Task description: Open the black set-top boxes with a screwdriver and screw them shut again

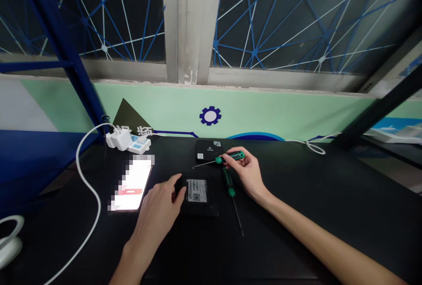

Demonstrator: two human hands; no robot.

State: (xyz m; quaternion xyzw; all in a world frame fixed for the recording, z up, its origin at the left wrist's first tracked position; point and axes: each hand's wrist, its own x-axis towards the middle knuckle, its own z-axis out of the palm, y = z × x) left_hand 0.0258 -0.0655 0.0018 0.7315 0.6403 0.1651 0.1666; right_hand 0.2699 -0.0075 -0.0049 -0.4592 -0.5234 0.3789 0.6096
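Observation:
My right hand [248, 173] is closed around the green and black handle of a screwdriver [234, 156], its shaft pointing left. A second green and black screwdriver [230, 184] lies just below that hand, tip toward the front. My left hand [165, 201] grips the left edge of a flat black drive [212, 188] with thumb and fingers. The drive carries a white printed label [197, 190] and rests on the table, partly hidden by the fingers. Behind it sits a black box [201, 146] with small stickers, partly covered by the held screwdriver.
A lit phone [135, 184] lies left of the drive on the black table [296, 232]. Behind it stands a white power strip [138, 144] with a plugged-in adapter. A white cable [95, 192] curves down the left side. Another cable [314, 147] lies at the back right.

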